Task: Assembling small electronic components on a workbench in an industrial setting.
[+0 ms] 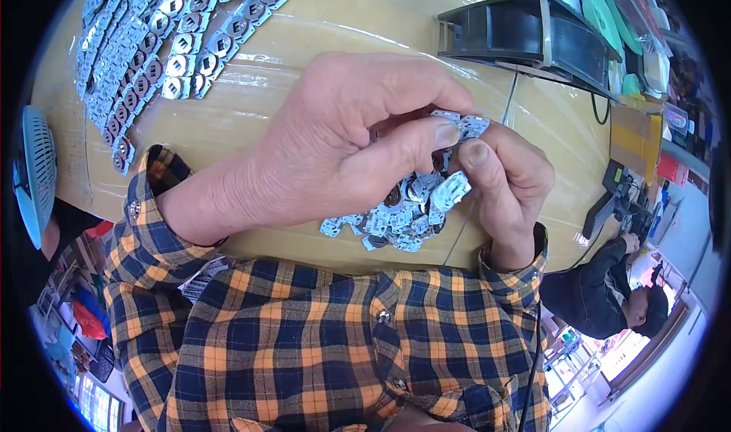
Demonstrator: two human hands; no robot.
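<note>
My left hand [335,139] and my right hand [510,184] meet over a wooden table [358,21]. Together they pinch a small silvery metal part [463,124] between thumbs and fingertips. Just below the hands lies a loose pile of the same small metal parts [403,215], some with dark round centres. Both forearms wear an orange and blue plaid shirt. At the table's far left, many of these parts lie set out in overlapping rows [145,44].
A black fan housing [525,32] stands at the back right, with a thin cable [487,165] running from it toward me. A pale blue fan grille [36,173] is at the left edge. Another person in dark clothes [609,287] sits at lower right. Cluttered goods line the right side.
</note>
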